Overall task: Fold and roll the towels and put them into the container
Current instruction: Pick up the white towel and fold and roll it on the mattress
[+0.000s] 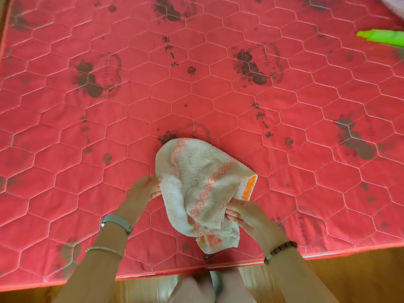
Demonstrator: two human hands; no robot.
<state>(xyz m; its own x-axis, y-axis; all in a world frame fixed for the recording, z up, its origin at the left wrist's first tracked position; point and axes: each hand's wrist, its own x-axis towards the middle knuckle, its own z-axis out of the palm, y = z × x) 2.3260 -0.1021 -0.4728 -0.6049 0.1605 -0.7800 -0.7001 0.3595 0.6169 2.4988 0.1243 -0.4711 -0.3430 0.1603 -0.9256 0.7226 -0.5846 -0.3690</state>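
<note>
Red quilted mattress [196, 84] | green object [382, 38] far-right | towel [203, 184] centre

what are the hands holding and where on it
The white towel: left hand has its grip on the left edge, right hand on the bunched lower right side.

White towel [196, 178], orange patterned bands

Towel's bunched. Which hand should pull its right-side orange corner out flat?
Right, probably. The right hand grips the towel just below that corner; the left hand pinches the opposite edge.
</note>
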